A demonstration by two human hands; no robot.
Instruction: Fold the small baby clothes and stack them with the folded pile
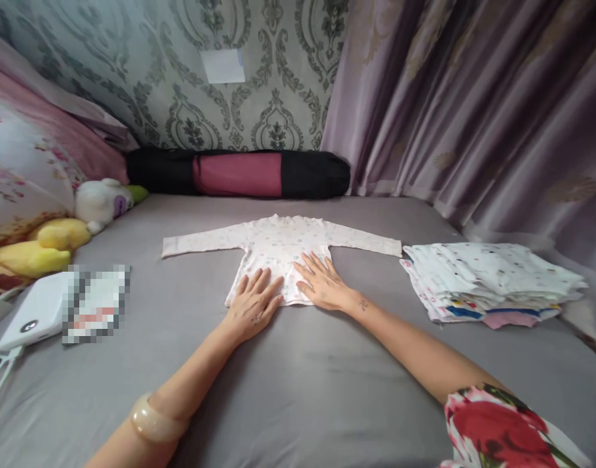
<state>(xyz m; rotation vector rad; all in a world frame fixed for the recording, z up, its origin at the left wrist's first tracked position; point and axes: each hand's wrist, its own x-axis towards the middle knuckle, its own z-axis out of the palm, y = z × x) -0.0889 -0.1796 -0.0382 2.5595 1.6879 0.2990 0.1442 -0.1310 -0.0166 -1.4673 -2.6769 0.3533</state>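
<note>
A small white long-sleeved shirt (278, 244) with a fine printed pattern lies spread flat on the grey bedsheet (298, 383), both sleeves stretched out sideways. My left hand (253, 304) rests flat and open on the shirt's lower left hem. My right hand (322, 281) lies flat and open on the lower right part of the shirt, fingers spread. Neither hand holds anything.
A stack of folded baby clothes (492, 281) sits to the right. A black and pink rolled bag (239, 173) lies along the wall behind. Plush toys (68, 224), a white power bank (34, 311) and a blurred packet (95, 302) lie at the left. Purple curtains (473, 104) hang at right.
</note>
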